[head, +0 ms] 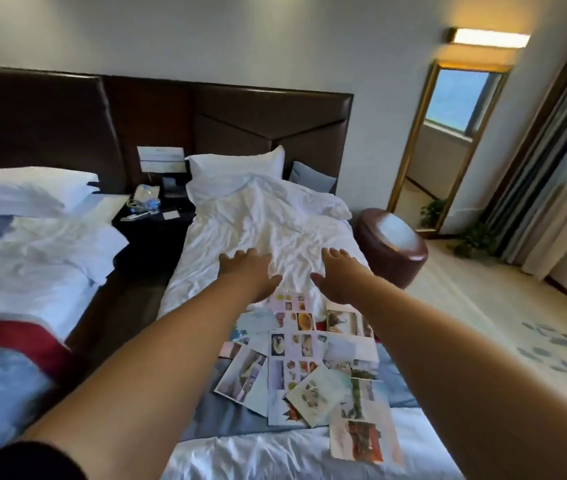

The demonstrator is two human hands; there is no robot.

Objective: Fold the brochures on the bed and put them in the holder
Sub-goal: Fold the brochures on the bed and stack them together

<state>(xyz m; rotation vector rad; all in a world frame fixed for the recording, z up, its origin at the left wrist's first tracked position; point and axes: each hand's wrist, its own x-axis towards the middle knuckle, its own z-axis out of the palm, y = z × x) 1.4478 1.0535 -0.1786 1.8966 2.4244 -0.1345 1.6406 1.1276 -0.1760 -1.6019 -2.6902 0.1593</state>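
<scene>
Rumpled bed (268, 216), left hand (247, 271) and right hand (339, 275) spread, empty

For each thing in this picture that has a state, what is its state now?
Left hand: open, holds nothing.
Right hand: open, holds nothing.
Brochures: scattered loose on the bed, overlapping, none picked up.
Duvet: rumpled.
Wall lamp: lit.
</scene>
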